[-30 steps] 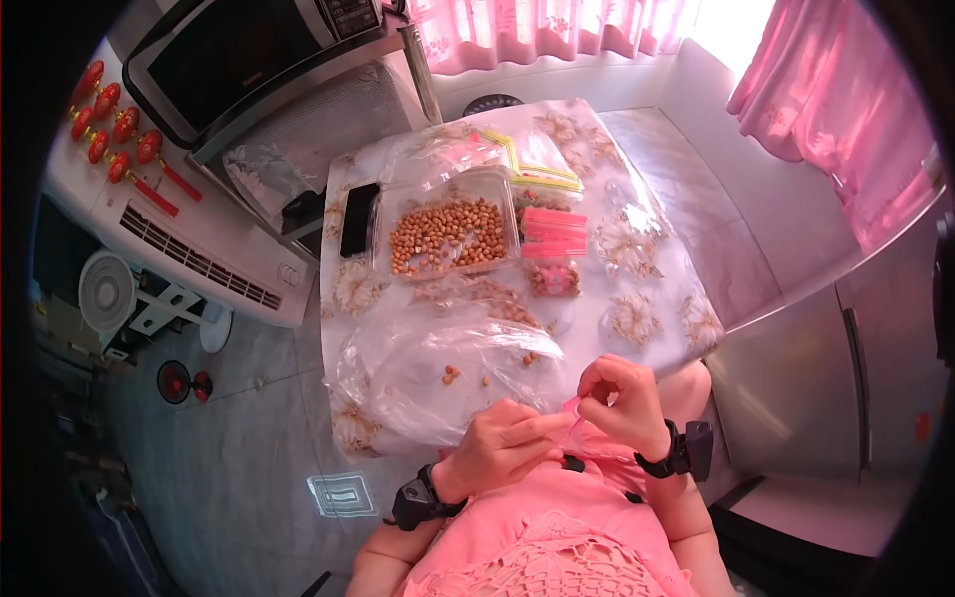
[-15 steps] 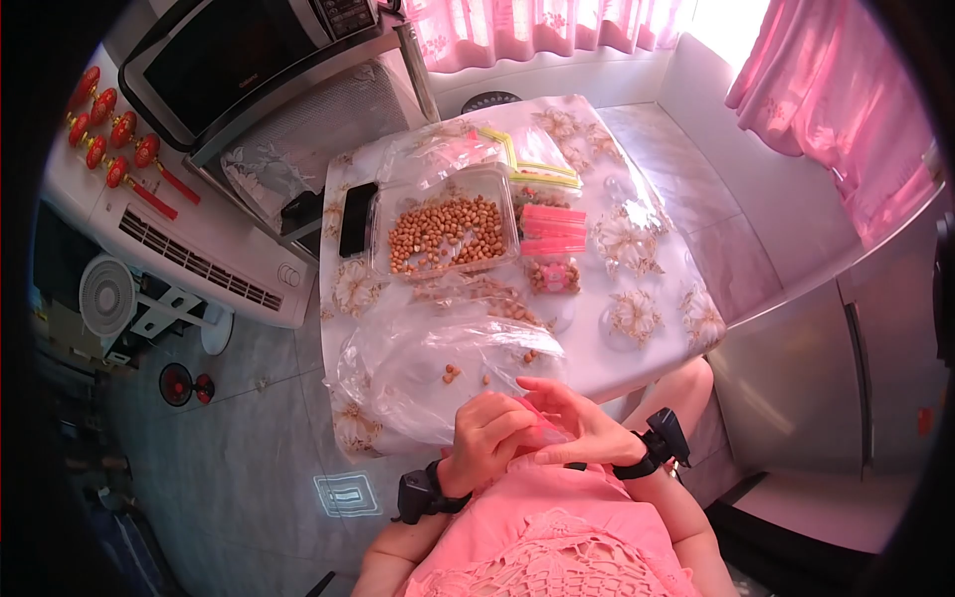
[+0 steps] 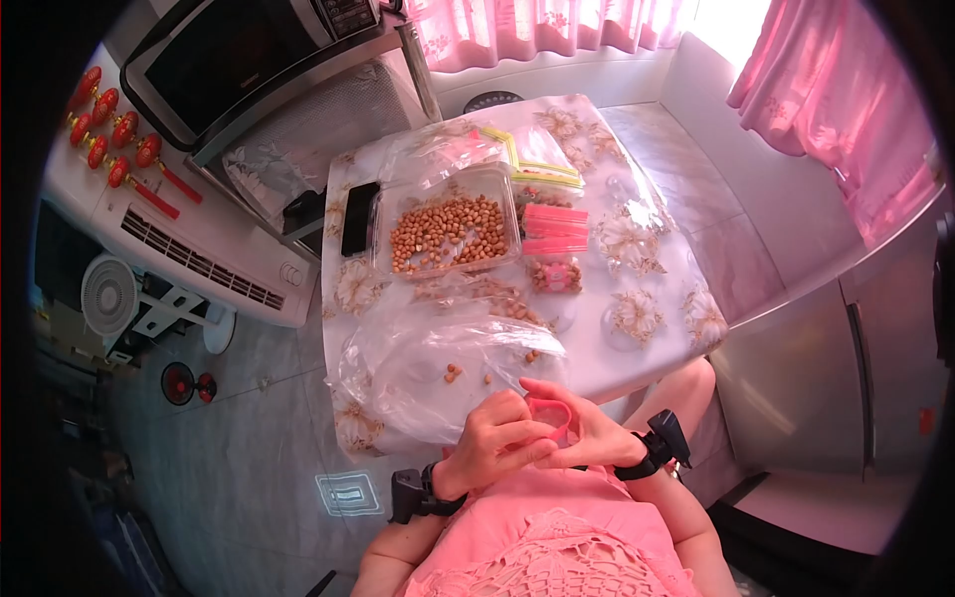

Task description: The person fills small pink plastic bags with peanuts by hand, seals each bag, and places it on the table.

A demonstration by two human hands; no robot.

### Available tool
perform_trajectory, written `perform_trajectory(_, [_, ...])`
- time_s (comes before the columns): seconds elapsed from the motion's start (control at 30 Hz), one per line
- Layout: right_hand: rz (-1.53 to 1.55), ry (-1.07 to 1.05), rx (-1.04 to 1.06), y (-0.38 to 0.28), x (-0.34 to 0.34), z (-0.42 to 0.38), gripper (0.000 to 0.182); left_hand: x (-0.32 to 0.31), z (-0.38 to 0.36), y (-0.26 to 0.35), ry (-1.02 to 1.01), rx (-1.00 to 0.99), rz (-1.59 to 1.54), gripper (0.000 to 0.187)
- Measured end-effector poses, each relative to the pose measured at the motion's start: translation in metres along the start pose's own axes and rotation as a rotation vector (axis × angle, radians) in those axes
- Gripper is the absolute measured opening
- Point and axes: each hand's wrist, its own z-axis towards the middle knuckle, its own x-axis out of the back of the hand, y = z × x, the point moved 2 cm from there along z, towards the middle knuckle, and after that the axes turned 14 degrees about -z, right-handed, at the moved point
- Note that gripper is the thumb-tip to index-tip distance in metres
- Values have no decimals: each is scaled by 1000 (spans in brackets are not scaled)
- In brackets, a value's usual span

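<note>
Close to my lap, at the near edge of the table, both hands hold a small pink-topped plastic bag (image 3: 553, 416), its mouth spread into a round opening. My left hand (image 3: 497, 438) is closed, its fingers at the bag's left side. On the other side my right hand (image 3: 589, 433) grips the bag between thumb and fingers. Part of the bag is hidden behind the hands. Just beyond lies a big crumpled clear plastic bag (image 3: 428, 358) with some brown nuts. Farther back, a clear plastic container (image 3: 383, 234) holds many brown nuts (image 3: 453, 234).
Right of the container lie a filled small bag (image 3: 557, 277), flat pink-topped bags (image 3: 555, 229) and yellow-edged zip bags (image 3: 547, 175). A black phone (image 3: 359, 219) lies to its left. All this rests on a flowered tablecloth (image 3: 637, 318). A microwave (image 3: 229, 70) stands beyond.
The pink-topped bag's mouth has gone from mostly closed to a wide round opening. My left hand has shifted slightly to the right; my right hand stays nearly in place.
</note>
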Motion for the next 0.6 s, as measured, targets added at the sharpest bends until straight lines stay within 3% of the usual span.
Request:
perform_trajectory(0.13, [-190, 95, 122, -3, 9, -2, 95, -2, -3, -5, 42, 46, -46, 16])
perform_trajectory(0.27, [-210, 96, 104, -4, 8, -2, 89, -3, -5, -4, 23, 52, -43, 15])
perform_trajectory(0.33, [-427, 98, 162, 4, 11, -1, 83, -2, -6, -5, 20, 51, -9, 15])
perform_trajectory(0.6, [-373, 173, 137, 2, -1, -3, 79, -8, -13, -4, 84, 80, 23, 18])
